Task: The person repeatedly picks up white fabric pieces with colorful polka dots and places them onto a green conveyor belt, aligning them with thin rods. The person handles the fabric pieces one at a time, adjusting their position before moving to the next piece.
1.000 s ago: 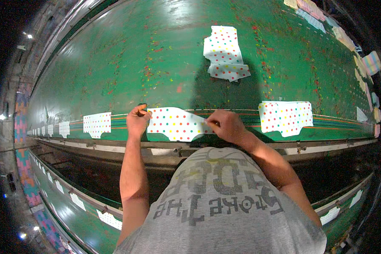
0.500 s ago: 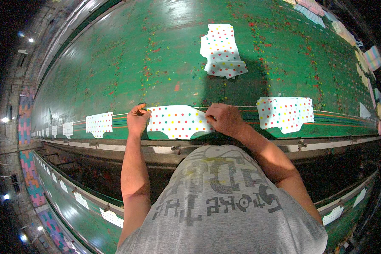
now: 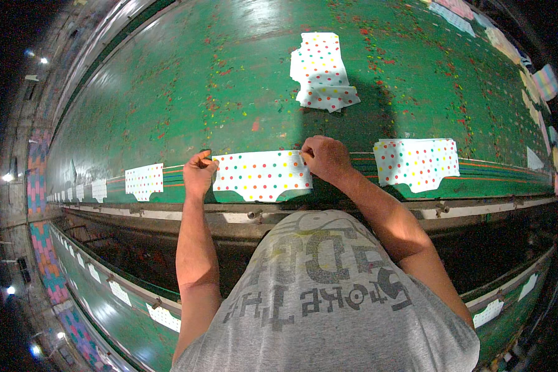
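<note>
Right now my left hand (image 3: 199,172) pinches the upper left corner of a white fabric piece with coloured dots (image 3: 261,176), fingers closed on its edge, while my right hand (image 3: 326,157) grips the upper right corner the same way — both clamped on the cloth, one at each end. That piece lies flat on the near edge of a long green printing table (image 3: 186,87), spread between my hands, its lower edge with a small curved notch just above the table's metal rail (image 3: 167,214). To its right, apart from it, lies another dotted piece (image 3: 416,162) along the same edge; to its left, a smaller-looking one (image 3: 144,181), with more running off toward the far end. Further up the table, well apart from my hands, sits a stack of dotted pieces (image 3: 322,71). The green surface is flecked with paint spots — red, yellow, orange. My grey shirt (image 3: 328,304) fills the lower part of the view.
</note>
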`<state>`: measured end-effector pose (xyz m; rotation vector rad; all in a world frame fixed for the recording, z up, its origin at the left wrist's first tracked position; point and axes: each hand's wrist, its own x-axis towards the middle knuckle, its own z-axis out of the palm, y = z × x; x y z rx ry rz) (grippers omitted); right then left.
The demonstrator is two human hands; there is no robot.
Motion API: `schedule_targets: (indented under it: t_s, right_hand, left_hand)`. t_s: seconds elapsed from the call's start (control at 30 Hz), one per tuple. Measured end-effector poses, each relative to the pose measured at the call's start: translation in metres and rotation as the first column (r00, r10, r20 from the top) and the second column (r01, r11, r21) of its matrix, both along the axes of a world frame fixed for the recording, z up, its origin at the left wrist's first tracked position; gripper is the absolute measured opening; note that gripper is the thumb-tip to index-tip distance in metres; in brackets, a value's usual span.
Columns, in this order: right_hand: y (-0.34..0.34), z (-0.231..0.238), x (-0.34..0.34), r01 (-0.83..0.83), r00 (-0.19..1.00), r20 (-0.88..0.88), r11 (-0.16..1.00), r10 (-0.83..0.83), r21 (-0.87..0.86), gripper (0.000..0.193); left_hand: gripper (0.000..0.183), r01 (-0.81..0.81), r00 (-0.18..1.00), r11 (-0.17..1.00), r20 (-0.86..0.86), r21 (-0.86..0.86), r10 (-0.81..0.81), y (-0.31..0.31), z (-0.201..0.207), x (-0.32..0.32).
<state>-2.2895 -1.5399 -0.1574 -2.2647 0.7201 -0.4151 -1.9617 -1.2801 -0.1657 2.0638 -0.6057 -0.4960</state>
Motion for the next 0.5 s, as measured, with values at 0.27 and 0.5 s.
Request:
schedule_targets:
  t_s: [0.27, 0.5]
  right_hand:
    - [0.0002, -0.0056, 0.0028, 0.041, 0.999, -0.007, 0.999, -0.041, -0.034, 0.012]
    - [-0.001, -0.0082, 0.0035, 0.046, 0.999, -0.022, 0.998, -0.047, -0.053, 0.012]
  left_hand:
    - [0.044, 0.005, 0.999, 1.0, 0.047, 0.022, -0.006, -0.0002, -0.0002, -0.0012]
    - [0.044, 0.02, 0.998, 0.999, 0.062, 0.025, -0.021, -0.001, 0.0015, -0.0007]
